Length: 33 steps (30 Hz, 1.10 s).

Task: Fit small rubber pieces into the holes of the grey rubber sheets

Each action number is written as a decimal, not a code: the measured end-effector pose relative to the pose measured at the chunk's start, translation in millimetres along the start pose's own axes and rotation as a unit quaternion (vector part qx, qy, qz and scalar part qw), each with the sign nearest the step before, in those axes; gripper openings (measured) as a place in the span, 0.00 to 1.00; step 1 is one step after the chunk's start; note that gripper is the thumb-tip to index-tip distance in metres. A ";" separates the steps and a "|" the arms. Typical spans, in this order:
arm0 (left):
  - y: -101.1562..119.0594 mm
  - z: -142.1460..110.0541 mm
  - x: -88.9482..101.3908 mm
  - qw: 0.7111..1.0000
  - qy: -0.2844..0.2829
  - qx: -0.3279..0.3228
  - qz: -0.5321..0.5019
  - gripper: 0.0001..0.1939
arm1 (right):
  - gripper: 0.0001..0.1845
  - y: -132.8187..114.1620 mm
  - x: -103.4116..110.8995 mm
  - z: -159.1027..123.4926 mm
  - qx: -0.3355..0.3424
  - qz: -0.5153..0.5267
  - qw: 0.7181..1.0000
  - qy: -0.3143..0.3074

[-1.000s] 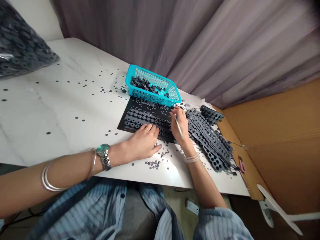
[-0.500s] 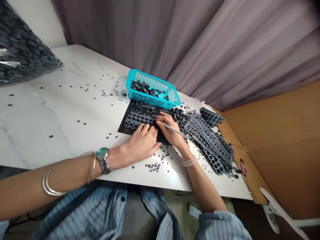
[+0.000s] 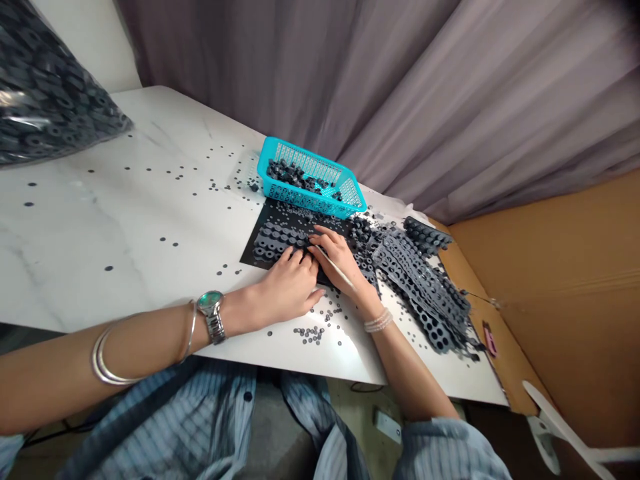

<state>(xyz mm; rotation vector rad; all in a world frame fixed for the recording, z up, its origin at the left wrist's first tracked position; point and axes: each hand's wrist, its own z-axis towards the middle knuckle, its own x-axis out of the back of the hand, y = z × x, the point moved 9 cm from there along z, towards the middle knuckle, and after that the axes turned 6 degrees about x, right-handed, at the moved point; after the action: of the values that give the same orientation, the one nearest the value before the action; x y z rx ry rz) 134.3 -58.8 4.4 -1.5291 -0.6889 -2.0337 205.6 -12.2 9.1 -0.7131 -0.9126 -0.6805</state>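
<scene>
Most open room on tabletop (image 3: 150, 207) to our left, dotted with dark discs (image 3: 169, 241); front edge runs near left wrist. Right side tight: heap of perforated strips (image 3: 420, 287), cardboard (image 3: 550, 280) beyond. Since one second ago, our right hand (image 3: 340, 260) has come leftward beside left hand (image 3: 293, 287), white stick (image 3: 339, 272) pinched. Our left hand, thumb spread, rests fingertips on studded strip (image 3: 273, 243), lying on black mat (image 3: 251, 252). Blue basket (image 3: 313, 200) blocks mat's far side.
</scene>
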 end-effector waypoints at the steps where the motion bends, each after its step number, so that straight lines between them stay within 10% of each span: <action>1: -0.1 0.1 -0.2 1.000 -0.001 -0.001 -0.002 0.28 | 0.10 -2.6 -0.6 1.2 0.011 -0.012 1.000 -0.003; 11: -0.7 -0.7 -1.5 1.000 -0.001 -0.009 -0.005 0.30 | 0.13 36.1 55.7 -11.9 -0.133 -0.026 0.975 0.175; 16: 0.1 -1.3 -1.2 1.000 0.004 -0.018 -0.018 0.31 | 0.09 52.9 55.9 -25.4 -0.184 -0.013 0.977 0.108; 24: 1.3 -1.2 3.1 1.000 0.016 -0.012 -0.025 0.26 | 0.09 -0.4 26.6 -11.4 -0.095 0.155 0.983 0.025; 33: 1.5 -1.0 2.3 1.000 0.001 -0.020 -0.024 0.25 | 0.08 0.9 13.6 -15.2 -0.085 0.126 0.988 -0.007</action>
<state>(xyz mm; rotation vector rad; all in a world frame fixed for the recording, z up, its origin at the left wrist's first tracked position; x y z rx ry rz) 134.1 -60.8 6.5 -1.5462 -0.6949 -2.0956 219.1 -26.4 14.3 -0.9689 -0.7657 -0.5320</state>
